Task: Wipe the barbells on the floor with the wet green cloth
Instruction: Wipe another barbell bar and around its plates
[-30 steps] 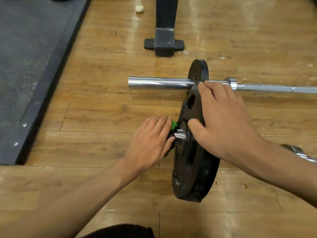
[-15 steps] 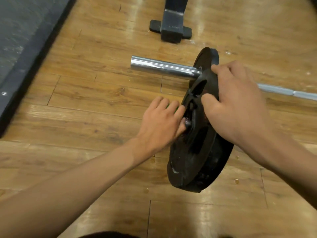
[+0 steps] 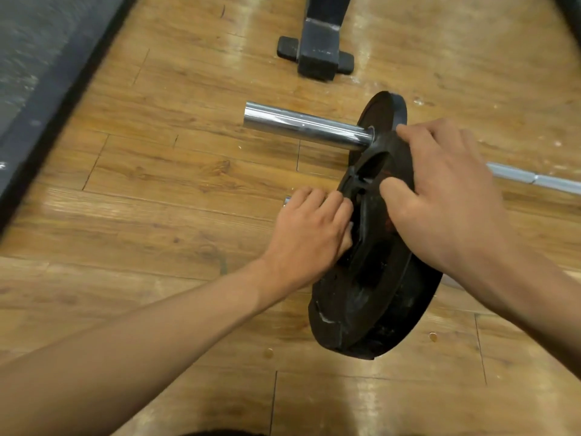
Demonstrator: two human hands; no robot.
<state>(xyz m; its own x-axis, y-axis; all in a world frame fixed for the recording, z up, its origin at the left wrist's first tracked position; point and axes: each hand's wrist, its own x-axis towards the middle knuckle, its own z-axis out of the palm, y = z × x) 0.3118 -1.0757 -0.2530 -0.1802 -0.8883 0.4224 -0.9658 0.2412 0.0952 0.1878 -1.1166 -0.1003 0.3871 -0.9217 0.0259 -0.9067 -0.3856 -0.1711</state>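
Black plate (image 3: 361,294) gripped at its upper rim by the right hand (image 3: 440,196), thumb in a slot; left hand (image 3: 309,234) curled round the near barbell (image 3: 286,201) at its stub beside the plate (cloth out of sight); far barbell (image 3: 301,127) lies just beyond, on wood floor (image 3: 157,215).

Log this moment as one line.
left hand: grips near barbell end | right hand: grips black weight plate | green cloth: hidden

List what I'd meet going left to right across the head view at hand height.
grey mat → near bar end poking out → left hand gripping it → black weight plate → right hand gripping that plate's rim → thin bar shaft
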